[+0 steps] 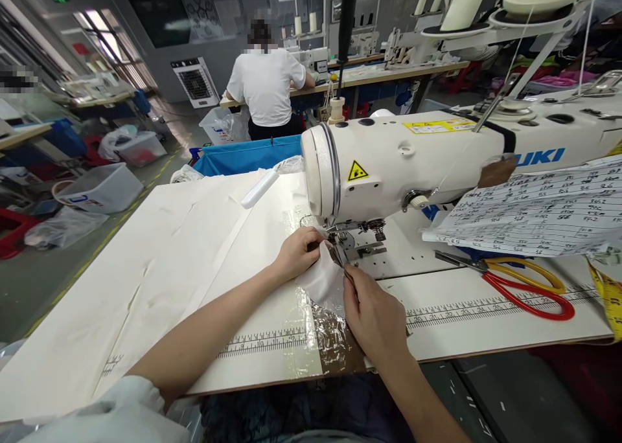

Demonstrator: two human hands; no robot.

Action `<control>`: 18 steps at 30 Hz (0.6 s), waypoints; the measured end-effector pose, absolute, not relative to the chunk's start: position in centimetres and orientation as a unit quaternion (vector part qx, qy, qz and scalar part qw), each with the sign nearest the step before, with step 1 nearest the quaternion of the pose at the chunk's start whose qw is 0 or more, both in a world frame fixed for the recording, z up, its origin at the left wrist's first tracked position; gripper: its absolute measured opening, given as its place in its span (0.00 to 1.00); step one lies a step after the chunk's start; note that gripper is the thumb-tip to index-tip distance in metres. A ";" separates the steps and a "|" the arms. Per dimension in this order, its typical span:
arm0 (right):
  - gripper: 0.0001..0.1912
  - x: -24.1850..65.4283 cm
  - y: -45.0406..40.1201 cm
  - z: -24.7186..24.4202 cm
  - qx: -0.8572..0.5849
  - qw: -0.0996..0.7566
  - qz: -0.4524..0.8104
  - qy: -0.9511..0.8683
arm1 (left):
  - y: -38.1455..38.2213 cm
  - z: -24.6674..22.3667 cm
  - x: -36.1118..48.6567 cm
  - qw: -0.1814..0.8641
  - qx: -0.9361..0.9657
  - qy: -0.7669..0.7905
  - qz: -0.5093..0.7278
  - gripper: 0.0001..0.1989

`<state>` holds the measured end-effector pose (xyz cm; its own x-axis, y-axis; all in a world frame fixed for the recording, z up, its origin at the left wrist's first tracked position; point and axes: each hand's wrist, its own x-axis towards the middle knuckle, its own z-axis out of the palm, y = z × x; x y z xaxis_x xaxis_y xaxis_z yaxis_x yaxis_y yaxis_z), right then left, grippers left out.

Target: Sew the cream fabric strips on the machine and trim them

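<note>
Left hand (302, 252): closed, pinching thin white cloth (321, 283)
Right hand (373, 310): fingers closed, hold unclear
One o'clock: white sewing machine (389, 161)
Three o'clock: red-and-yellow-handled scissors (526, 287)

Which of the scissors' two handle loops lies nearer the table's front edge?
The red loop; the yellow loop lies farther back, closer to the handwritten sheet.

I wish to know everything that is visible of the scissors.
The scissors lie on the white tabletop, their dark, metallic-looking blades pointing left. The two handle loops, one yellow, one red, look plastic and stand apart. The red one crosses the printed ruler. The right hand is not touching them.
</note>
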<state>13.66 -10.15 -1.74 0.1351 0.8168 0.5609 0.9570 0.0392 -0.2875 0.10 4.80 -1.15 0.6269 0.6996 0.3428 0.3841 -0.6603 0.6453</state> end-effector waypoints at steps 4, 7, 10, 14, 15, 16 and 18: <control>0.17 13.7 -10.2 -1.8 -0.689 0.320 -0.099 -0.643 | 4.7 -1.0 0.1 0.277 0.858 0.317 0.293 0.05; 0.17 13.6 -10.2 -1.6 -0.698 0.306 -0.087 -0.642 | 4.7 -0.9 0.1 0.278 0.857 0.317 0.296 0.06; 0.17 13.6 -10.1 -1.5 -0.702 0.298 -0.080 -0.642 | 4.7 -1.0 0.1 0.273 0.859 0.317 0.295 0.06; 0.17 13.5 -10.1 -1.4 -0.707 0.287 -0.083 -0.641 | 4.7 -1.2 0.1 0.247 0.870 0.311 0.294 0.06; 0.17 13.5 -10.1 -1.4 -0.708 0.282 -0.082 -0.642 | 4.7 -1.3 0.2 0.233 0.874 0.308 0.295 0.06; 0.17 13.5 -10.1 -1.4 -0.709 0.278 -0.081 -0.643 | 4.7 -1.3 0.2 0.216 0.879 0.305 0.296 0.05; 0.16 13.4 -10.2 -1.4 -0.712 0.271 -0.079 -0.643 | 4.6 -1.4 0.3 0.181 0.890 0.295 0.298 0.06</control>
<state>13.43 -10.16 -1.38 0.1604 0.8728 0.4610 0.9583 -0.0258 -0.2846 0.35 4.62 -1.36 0.6483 0.6328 0.4234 0.4177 -0.7606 0.4970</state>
